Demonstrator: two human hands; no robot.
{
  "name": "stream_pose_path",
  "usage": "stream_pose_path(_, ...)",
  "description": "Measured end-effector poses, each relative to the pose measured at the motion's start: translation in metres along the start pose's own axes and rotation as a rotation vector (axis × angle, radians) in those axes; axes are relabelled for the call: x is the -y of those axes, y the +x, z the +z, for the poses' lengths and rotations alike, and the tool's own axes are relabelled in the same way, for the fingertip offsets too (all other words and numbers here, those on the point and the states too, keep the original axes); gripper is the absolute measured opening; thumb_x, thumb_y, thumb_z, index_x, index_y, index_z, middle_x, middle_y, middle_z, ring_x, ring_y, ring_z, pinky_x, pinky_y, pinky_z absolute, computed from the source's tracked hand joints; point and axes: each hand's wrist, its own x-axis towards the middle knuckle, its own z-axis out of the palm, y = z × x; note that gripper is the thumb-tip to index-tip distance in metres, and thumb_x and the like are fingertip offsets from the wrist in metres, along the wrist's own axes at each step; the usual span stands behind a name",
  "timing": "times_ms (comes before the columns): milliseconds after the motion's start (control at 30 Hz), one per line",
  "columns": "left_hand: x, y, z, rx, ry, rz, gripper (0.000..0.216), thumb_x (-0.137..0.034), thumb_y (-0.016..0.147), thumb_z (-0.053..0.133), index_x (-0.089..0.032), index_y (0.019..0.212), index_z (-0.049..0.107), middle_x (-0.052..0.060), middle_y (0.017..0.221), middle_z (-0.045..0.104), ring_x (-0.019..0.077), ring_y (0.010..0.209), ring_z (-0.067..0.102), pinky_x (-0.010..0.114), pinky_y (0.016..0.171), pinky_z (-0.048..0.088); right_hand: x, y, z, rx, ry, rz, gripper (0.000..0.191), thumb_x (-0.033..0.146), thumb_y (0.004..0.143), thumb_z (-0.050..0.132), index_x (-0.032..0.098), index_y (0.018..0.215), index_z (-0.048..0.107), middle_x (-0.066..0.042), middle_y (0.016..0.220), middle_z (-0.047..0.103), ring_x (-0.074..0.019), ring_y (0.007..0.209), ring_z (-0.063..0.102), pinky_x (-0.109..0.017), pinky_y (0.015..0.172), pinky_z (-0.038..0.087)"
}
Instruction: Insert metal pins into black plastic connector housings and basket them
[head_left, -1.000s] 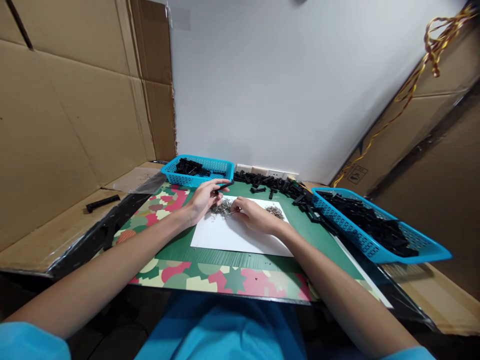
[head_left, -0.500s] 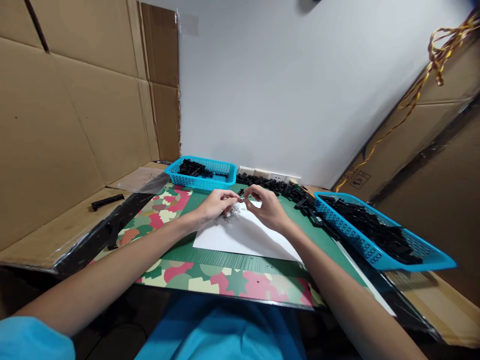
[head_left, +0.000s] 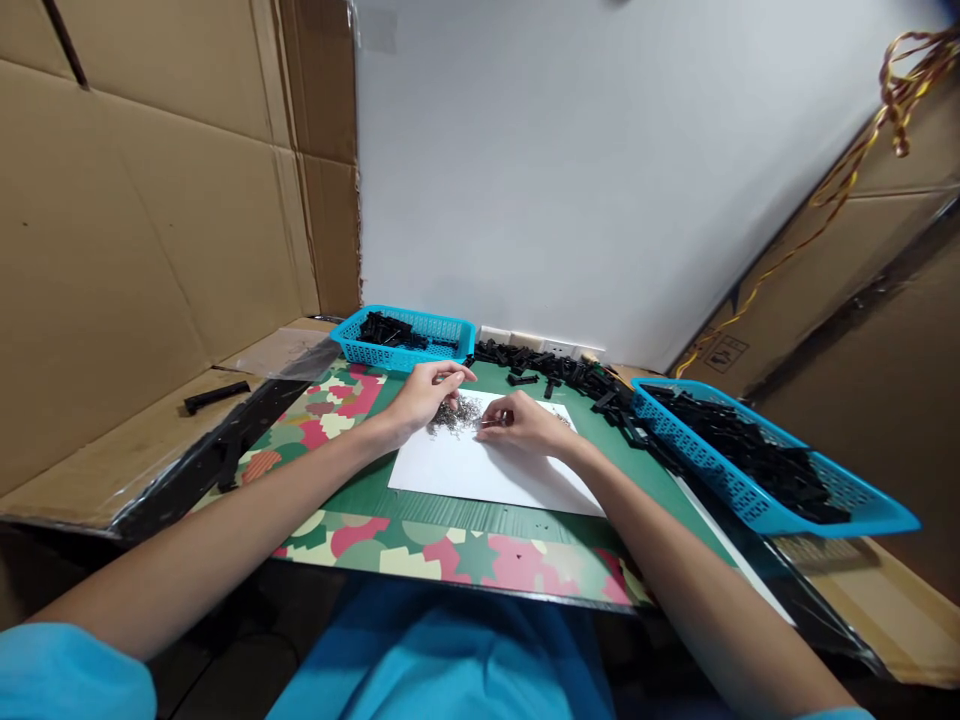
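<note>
Currently pile of tiny grey metal bits (head_left: 456, 413) sits between left hand (head_left: 429, 395) and right hand (head_left: 525, 424), fingers curled, grip unclear.

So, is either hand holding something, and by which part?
Cannot be told. The left hand and right hand reach into the pile of small metal parts; anything pinched is too small to see.

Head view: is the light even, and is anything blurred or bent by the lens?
In the head view the light is soft and even, no glare on the white sheet; toward the edges of the head view the lens makes the cardboard wall and the right blue basket lean; the small metal pieces by the left hand and right hand are too fine to resolve.
</note>
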Motion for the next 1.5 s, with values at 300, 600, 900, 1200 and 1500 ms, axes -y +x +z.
stream_pose_path(300, 0.0, 0.0, 0.001, 0.034, -0.004, -0.052, 0.029, -0.04, 0.095, 0.07, -0.014, 0.103, 0.081, 0.005, 0.077, 0.066, 0.0135, 0.062, 0.06, 0.029, 0.063, 0.043, 0.0, 0.001, 0.005, 0.038, 0.045, 0.013, 0.015, 0.029, 0.086, 0.077, 0.016, 0.092, 0.082, -0.006, 0.085, 0.077, -0.0175, 0.073, 0.065, -0.027, 0.065, 0.044)
stream_pose_path(600, -0.004, -0.001, 0.0, 0.031, -0.023, -0.025, 0.025, -0.037, 0.093, 0.072, -0.014, 0.1, 0.078, 0.005, 0.079, 0.067, 0.0131, 0.062, 0.06, 0.029, 0.062, 0.046, 0.005, 0.001, 0.005, 0.013, 0.024, 0.013, 0.012, 0.024, 0.087, 0.076, 0.016, 0.094, 0.081, -0.006, 0.088, 0.078, -0.0169, 0.075, 0.065, -0.026, 0.066, 0.043)
stream_pose_path(900, -0.003, -0.002, 0.0, 0.015, -0.052, -0.016, 0.022, -0.033, 0.09, 0.077, -0.013, 0.099, 0.076, 0.008, 0.08, 0.072, 0.0168, 0.07, 0.068, 0.03, 0.067, 0.053, 0.013, -0.002, -0.003, -0.03, 0.118, -0.112, 0.011, 0.025, 0.094, 0.067, 0.016, 0.091, 0.072, -0.003, 0.081, 0.071, -0.0136, 0.068, 0.056, -0.026, 0.062, 0.039)
stream_pose_path(1200, -0.004, -0.008, 0.006, 0.154, 0.027, -0.024, 0.03, -0.041, 0.089, 0.079, -0.013, 0.097, 0.078, 0.008, 0.075, 0.07, 0.0161, 0.065, 0.063, 0.029, 0.06, 0.049, 0.019, 0.0, 0.001, -0.359, 0.419, -0.133, 0.033, 0.04, 0.084, 0.085, 0.017, 0.105, 0.075, -0.009, 0.09, 0.078, -0.0236, 0.086, 0.074, -0.032, 0.074, 0.055)
stream_pose_path(1500, 0.003, -0.008, 0.004, 0.191, 0.199, 0.098, 0.03, -0.044, 0.097, 0.068, -0.015, 0.096, 0.074, 0.007, 0.078, 0.068, 0.0163, 0.067, 0.062, 0.028, 0.06, 0.048, 0.017, 0.0, 0.0, -0.361, 0.465, -0.115, 0.036, 0.046, 0.077, 0.092, 0.016, 0.088, 0.075, -0.01, 0.086, 0.078, -0.0252, 0.083, 0.077, -0.033, 0.073, 0.059)
